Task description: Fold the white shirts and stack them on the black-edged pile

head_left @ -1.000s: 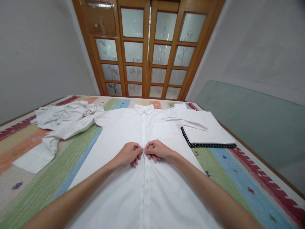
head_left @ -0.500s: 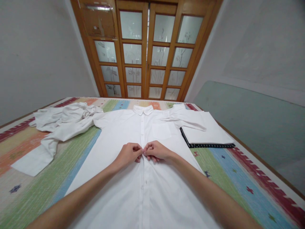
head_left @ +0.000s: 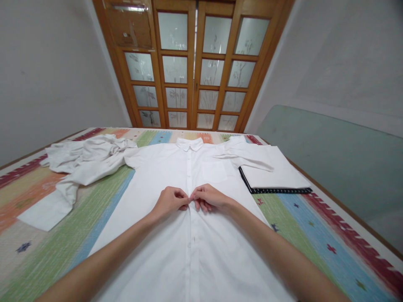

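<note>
A white button-up shirt (head_left: 157, 167) lies spread front side up, its collar at the far end and its placket running down the middle. My left hand (head_left: 171, 199) pinches the placket from the left, about halfway down the front. From the other side my right hand (head_left: 209, 198) pinches the same spot, and the fingertips of both hands meet there. The fingers hide whatever button or buttonhole lies between them. Lower on the placket a small buttonhole slit shows.
At the left lies a crumpled white garment (head_left: 91, 155). A folded white cloth (head_left: 267, 178) with a black patterned layer beneath rests at the right, partly under the shirt's sleeve. A striped, multicoloured cover (head_left: 107, 205) lies underneath. Wooden doors with glass panes (head_left: 174, 69) stand behind.
Both hands keep their pinch at the same place on the placket, with only slight shifts of the fingers. The shirt lies much as before, and the view has moved a little.
</note>
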Available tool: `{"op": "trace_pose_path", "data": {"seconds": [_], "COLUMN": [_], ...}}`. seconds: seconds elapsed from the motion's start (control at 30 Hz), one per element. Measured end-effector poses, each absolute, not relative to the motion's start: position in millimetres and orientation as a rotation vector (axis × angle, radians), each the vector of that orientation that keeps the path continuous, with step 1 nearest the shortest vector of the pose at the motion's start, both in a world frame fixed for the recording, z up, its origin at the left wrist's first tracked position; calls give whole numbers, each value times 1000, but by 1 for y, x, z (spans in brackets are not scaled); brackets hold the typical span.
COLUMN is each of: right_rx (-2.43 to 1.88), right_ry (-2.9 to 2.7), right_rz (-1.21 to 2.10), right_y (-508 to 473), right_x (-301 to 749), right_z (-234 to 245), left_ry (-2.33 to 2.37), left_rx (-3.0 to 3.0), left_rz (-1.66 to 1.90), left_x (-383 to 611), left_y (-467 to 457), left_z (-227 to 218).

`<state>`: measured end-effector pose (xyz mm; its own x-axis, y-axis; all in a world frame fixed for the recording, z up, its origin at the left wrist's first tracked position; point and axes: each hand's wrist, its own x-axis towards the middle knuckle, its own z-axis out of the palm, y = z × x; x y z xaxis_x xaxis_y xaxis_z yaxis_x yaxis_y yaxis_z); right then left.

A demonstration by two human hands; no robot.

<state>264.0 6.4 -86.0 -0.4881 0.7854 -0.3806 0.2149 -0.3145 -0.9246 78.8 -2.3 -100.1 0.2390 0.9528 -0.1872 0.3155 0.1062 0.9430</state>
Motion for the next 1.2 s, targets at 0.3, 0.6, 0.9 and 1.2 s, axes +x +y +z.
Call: {"op": "trace_pose_path", "data": {"seconds": [0.3, 0.6, 0.9, 1.2], "right_rx": [-1260, -1296, -1313, -1278], "right_ry": [-1499, -1492, -1507, -1490], "right_rz": [1866, 1835, 1829, 1840], "right_y": [6, 4, 5, 8], "right_x": [265, 263, 263, 264], "right_z": [-86, -86, -85, -90], "left_ry": [1346, 1402, 1382, 1353], "left_rx": [1330, 1415, 1459, 1471], "left_rz": [745, 672, 673, 680], "left_x": [80, 80, 82, 82], "left_y": [-1, 0, -4, -6], "left_z": [-103, -100, -95, -91]}}
